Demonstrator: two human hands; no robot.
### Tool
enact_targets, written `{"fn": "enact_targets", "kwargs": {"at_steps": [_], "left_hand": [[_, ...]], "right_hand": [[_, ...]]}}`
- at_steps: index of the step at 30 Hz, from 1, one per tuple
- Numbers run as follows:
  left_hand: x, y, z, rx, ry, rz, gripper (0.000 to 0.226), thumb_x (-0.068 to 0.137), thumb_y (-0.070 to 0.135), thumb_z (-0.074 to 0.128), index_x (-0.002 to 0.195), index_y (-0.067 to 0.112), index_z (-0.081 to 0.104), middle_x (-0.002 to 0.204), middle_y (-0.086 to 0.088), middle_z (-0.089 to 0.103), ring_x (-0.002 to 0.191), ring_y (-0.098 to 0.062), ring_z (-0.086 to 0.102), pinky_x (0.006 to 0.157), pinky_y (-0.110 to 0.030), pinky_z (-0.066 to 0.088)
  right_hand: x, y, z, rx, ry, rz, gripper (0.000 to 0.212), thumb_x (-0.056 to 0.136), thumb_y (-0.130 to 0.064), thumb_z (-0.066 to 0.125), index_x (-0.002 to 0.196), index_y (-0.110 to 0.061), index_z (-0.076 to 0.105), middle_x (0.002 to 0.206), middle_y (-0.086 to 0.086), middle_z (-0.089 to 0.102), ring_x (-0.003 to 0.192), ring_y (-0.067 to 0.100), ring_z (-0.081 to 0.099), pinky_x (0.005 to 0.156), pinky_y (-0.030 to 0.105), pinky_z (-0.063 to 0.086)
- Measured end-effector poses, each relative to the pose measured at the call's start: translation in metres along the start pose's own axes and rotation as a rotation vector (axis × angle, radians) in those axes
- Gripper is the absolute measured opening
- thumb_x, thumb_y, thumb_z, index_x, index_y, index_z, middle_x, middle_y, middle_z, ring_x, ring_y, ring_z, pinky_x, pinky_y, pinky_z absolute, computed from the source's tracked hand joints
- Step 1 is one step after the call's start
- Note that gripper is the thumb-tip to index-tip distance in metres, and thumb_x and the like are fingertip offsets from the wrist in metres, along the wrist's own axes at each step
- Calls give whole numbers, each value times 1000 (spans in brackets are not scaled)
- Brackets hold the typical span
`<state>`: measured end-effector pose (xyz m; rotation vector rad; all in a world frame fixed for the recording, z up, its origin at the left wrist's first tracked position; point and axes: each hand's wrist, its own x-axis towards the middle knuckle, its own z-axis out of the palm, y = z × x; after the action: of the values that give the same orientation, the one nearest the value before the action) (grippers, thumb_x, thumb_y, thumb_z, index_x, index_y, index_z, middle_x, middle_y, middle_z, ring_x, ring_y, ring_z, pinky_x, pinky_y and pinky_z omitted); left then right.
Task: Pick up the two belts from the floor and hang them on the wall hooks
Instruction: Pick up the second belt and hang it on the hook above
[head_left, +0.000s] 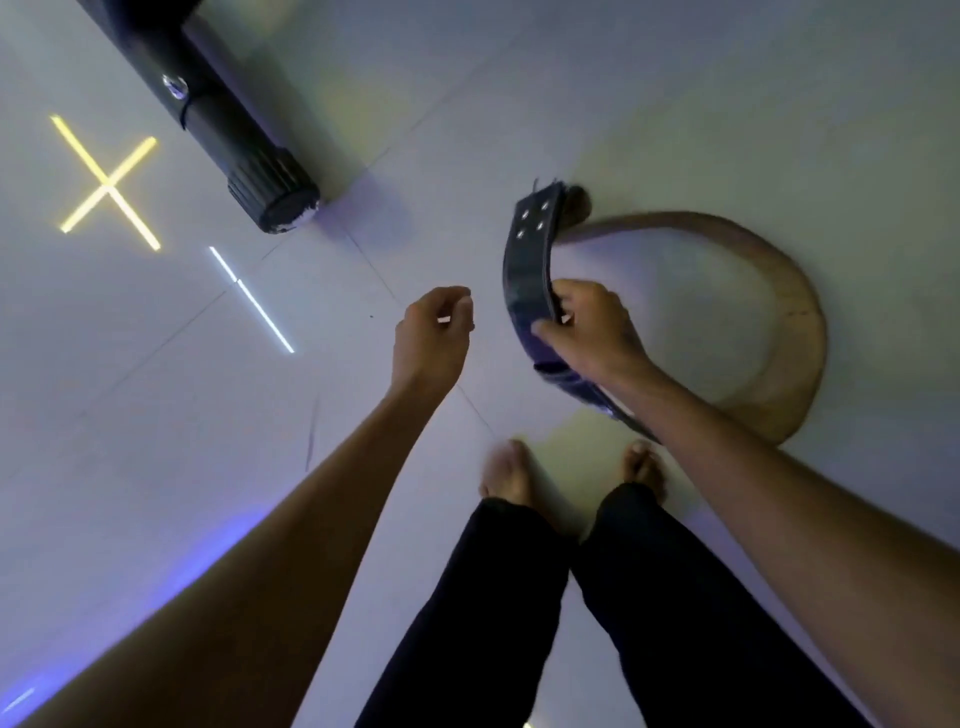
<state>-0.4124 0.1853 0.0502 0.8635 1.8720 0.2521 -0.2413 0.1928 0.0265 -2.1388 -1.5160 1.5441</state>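
A dark, wide belt (525, 270) with metal rivets near its end curves upward, gripped at mid-length by my right hand (587, 330). Its lower part passes under my right forearm. A tan leather belt (769, 291) lies in a wide arc on the pale tiled floor, just right of and behind the dark one. My left hand (434, 338) hovers to the left of the dark belt, fingers loosely curled, holding nothing. No wall hooks are in view.
A thick black cylindrical post (244, 150) with a ribbed foot slants in from the top left and rests on the floor. My bare feet (511, 470) and dark trouser legs stand below the hands. Light reflections streak the glossy tiles at left.
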Motion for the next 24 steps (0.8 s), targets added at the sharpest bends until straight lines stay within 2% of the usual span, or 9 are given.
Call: {"fn": "enact_targets", "kwargs": {"at_steps": [3,5,9,13,16,19,20,22,24], "left_hand": [[-53,64,-3,-157,-111,-116,31,104,44,49,97,18,65,106,-3,65,107,-22,63,103,-50,54],[-88,111,-2,-341,-188,-231,35,102,48,51,91,15,56,101,-1,60,106,-22,61,97,-45,58],[-162,189,3,-481,-351,-207,43,101,47,55,110,6,67,110,-9,73,100,-23,71,78,-33,59],[-250,259,3,-453,-478,-120,46,100,45,57,117,3,65,100,-6,74,85,-17,73,68,-29,63],[-317,307,-4,-455,-497,25,45,101,35,59,134,4,56,105,-9,73,84,-18,73,64,-29,63],[-382,352,-16,-311,-585,281,20,103,19,56,123,17,60,99,-14,69,84,-22,69,63,-27,63],[-397,364,-17,-253,-611,377,20,103,17,56,123,22,58,97,-18,67,82,-23,66,65,-29,63],[-426,383,-20,-100,-610,578,31,100,24,58,129,34,56,98,-21,65,81,-25,64,76,-40,63],[-449,397,-25,23,-599,731,36,90,39,58,120,57,54,90,-8,67,88,-29,67,92,-55,59]], "right_hand": [[-83,-12,-57,111,-143,-29,19,79,-11,73,92,-22,67,91,-4,75,87,16,71,84,40,57],[-136,-13,-96,133,-135,-22,23,79,-9,73,96,-23,68,92,-6,76,91,15,71,88,43,57],[-226,-15,-183,192,-99,11,27,80,-3,74,104,-16,71,95,-1,77,94,17,71,89,46,56],[-307,-29,-270,380,-62,41,33,82,6,72,109,-13,69,101,7,76,94,17,72,86,36,56],[-362,-51,-314,544,-38,34,34,83,0,74,115,-10,68,108,9,75,95,16,71,85,27,55],[-408,-78,-338,694,97,-4,31,87,-7,72,117,-5,67,108,9,75,94,15,71,86,26,57],[-421,-87,-347,748,171,-16,30,88,-7,70,117,-2,67,107,11,74,94,17,71,87,27,57],[-447,-103,-365,873,316,-30,31,91,-7,66,120,3,64,107,15,72,94,21,70,88,33,58],[-476,-118,-387,995,450,-43,34,92,-9,66,123,1,59,102,10,73,94,22,71,89,39,59]]}}
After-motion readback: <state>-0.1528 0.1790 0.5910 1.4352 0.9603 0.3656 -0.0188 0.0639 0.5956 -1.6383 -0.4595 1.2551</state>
